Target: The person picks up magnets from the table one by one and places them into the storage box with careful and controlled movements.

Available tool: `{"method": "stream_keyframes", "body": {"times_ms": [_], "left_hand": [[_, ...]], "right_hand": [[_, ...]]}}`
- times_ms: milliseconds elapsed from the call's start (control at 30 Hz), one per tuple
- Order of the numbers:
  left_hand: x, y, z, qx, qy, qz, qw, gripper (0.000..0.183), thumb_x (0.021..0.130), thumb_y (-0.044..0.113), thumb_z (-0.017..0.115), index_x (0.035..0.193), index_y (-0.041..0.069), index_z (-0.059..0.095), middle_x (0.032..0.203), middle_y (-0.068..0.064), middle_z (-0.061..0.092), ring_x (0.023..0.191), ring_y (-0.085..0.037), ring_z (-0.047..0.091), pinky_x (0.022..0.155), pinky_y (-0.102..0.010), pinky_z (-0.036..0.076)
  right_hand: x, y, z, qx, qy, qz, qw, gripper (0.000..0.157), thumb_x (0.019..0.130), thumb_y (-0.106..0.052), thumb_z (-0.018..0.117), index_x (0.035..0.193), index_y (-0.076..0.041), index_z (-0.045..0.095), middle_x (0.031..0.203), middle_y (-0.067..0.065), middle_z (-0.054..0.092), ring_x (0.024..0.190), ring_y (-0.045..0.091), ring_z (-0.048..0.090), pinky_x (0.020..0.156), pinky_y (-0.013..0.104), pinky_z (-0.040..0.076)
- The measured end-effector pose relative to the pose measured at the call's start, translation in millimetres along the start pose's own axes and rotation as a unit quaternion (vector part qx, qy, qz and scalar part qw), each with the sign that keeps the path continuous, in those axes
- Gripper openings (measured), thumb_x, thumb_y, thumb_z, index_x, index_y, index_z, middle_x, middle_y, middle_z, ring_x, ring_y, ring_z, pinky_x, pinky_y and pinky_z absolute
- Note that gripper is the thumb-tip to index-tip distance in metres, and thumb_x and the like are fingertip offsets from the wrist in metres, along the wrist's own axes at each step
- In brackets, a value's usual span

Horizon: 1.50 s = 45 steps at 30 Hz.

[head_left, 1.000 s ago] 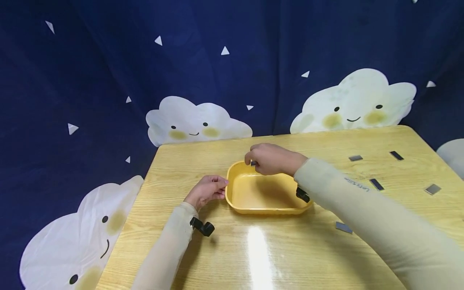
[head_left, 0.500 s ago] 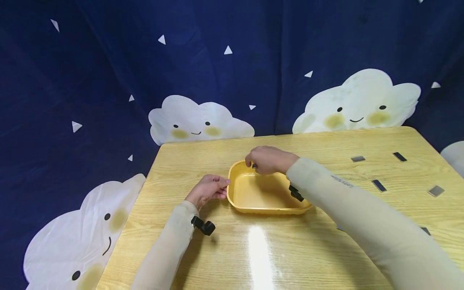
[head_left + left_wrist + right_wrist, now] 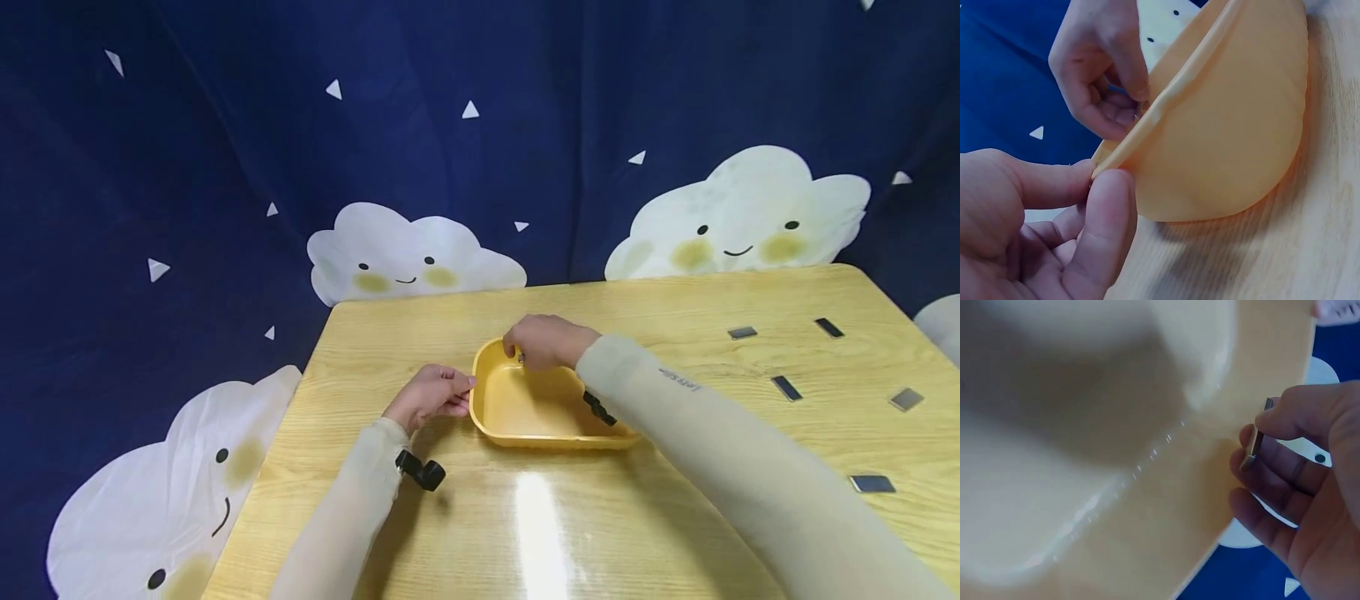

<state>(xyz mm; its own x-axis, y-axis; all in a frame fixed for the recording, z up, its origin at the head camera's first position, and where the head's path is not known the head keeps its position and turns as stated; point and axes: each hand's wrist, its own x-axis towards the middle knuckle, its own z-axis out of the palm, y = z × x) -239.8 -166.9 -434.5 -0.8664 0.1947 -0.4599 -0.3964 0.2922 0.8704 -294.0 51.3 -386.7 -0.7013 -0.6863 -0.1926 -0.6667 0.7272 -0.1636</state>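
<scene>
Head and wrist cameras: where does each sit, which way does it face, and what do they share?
Head: on the person's head, facing forward and down at the table and yellow tub; left hand, right hand and sleeves show.
Left wrist: on that wrist, facing the tub's outer wall; left hand pinching the rim shows, right hand beyond.
Right wrist: on that wrist, facing into the tub; right hand holding a small flat piece shows.
All three share the tub, right hand and blue cloth.

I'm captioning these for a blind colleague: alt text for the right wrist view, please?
A right hand pinches a small flat piece, seen nearly edge-on, over a yellow tray. Beyond is a dark blue backdrop with white shapes.
</scene>
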Motion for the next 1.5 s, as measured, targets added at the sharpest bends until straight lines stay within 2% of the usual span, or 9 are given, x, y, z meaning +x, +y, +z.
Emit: {"method": "stream_keyframes", "body": {"times_ms": [133, 300, 467, 700, 967, 1100, 1233, 1500], "left_hand": [[-0.1, 0.5, -0.7, -0.004, -0.002, -0.003, 1.0000, 0.024, 0.098, 0.013, 0.062, 0.103, -0.009, 0.066, 0.072, -0.002, 0.063, 0.061, -0.009, 0.061, 0.058, -0.017, 0.057], [-1.1, 0.5, -0.3, -0.006, 0.000, -0.002, 1.0000, 0.024, 0.098, 0.015, 0.062, 0.103, -0.009, 0.066, 0.072, -0.002, 0.063, 0.061, -0.009, 0.061, 0.059, -0.017, 0.058], [-0.7, 1.5, -0.3, -0.006, 0.003, -0.001, 1.0000, 0.023, 0.098, 0.014, 0.062, 0.102, -0.008, 0.066, 0.073, -0.002, 0.063, 0.061, -0.009, 0.061, 0.058, -0.018, 0.057], [-0.7, 4.0, 1.1, 0.003, 0.003, -0.009, 1.0000, 0.023, 0.098, 0.015, 0.062, 0.101, -0.006, 0.067, 0.072, -0.002, 0.063, 0.060, -0.008, 0.060, 0.056, -0.017, 0.056], [-0.4, 3.3, 0.3, -0.004, 0.003, -0.007, 1.0000, 0.021, 0.098, 0.013, 0.062, 0.101, -0.007, 0.066, 0.069, -0.001, 0.062, 0.057, -0.008, 0.059, 0.054, -0.016, 0.055], [-0.1, 2.9, -0.9, -0.007, 0.004, -0.005, 1.0000, 0.020, 0.098, 0.014, 0.062, 0.099, -0.006, 0.066, 0.067, 0.000, 0.061, 0.056, -0.007, 0.059, 0.053, -0.016, 0.054], [0.0, 3.5, -1.7, -0.005, 0.003, 0.000, 1.0000, 0.019, 0.098, 0.013, 0.062, 0.095, -0.005, 0.066, 0.066, 0.000, 0.061, 0.055, -0.007, 0.058, 0.053, -0.016, 0.054], [-0.3, 4.4, -1.1, 0.006, -0.005, -0.004, 1.0000, 0.023, 0.099, 0.014, 0.060, 0.102, -0.008, 0.065, 0.068, 0.000, 0.060, 0.057, -0.008, 0.059, 0.055, -0.017, 0.055]], "right_hand": [[4.9, -6.6, 6.3, -0.020, 0.003, -0.034, 0.999, 0.026, 0.081, 0.001, 0.065, 0.102, -0.011, 0.073, 0.099, 0.004, 0.071, 0.087, 0.019, 0.062, 0.083, 0.036, 0.056], [12.0, -13.2, 12.6, -0.033, 0.018, -0.055, 0.998, 0.022, 0.081, 0.001, 0.066, 0.098, -0.010, 0.073, 0.095, 0.004, 0.071, 0.085, 0.019, 0.062, 0.080, 0.035, 0.056], [16.7, -14.0, 13.3, -0.043, 0.017, -0.058, 0.997, 0.018, 0.081, 0.002, 0.066, 0.093, -0.010, 0.072, 0.090, 0.002, 0.069, 0.081, 0.017, 0.060, 0.072, 0.032, 0.054], [19.0, -12.8, 16.6, -0.054, 0.013, -0.054, 0.997, 0.014, 0.082, 0.001, 0.065, 0.086, -0.012, 0.068, 0.082, 0.001, 0.063, 0.073, 0.014, 0.051, 0.062, 0.027, 0.046], [20.5, -13.5, 23.9, -0.040, 0.017, -0.064, 0.997, 0.015, 0.083, 0.002, 0.065, 0.088, -0.011, 0.070, 0.087, 0.001, 0.069, 0.075, 0.015, 0.057, 0.068, 0.030, 0.053], [22.6, -13.9, 26.9, -0.038, 0.015, -0.062, 0.997, 0.015, 0.083, 0.002, 0.065, 0.087, -0.012, 0.070, 0.082, -0.001, 0.066, 0.072, 0.014, 0.055, 0.066, 0.029, 0.051], [23.2, -14.8, 28.0, -0.059, 0.013, -0.065, 0.996, 0.015, 0.085, 0.003, 0.062, 0.085, -0.011, 0.069, 0.077, 0.000, 0.063, 0.069, 0.015, 0.050, 0.065, 0.031, 0.049], [21.2, -15.7, 32.7, -0.089, 0.014, -0.081, 0.993, 0.016, 0.090, 0.000, 0.060, 0.094, -0.009, 0.072, 0.086, 0.005, 0.069, 0.073, 0.019, 0.059, 0.074, 0.037, 0.057]]}}
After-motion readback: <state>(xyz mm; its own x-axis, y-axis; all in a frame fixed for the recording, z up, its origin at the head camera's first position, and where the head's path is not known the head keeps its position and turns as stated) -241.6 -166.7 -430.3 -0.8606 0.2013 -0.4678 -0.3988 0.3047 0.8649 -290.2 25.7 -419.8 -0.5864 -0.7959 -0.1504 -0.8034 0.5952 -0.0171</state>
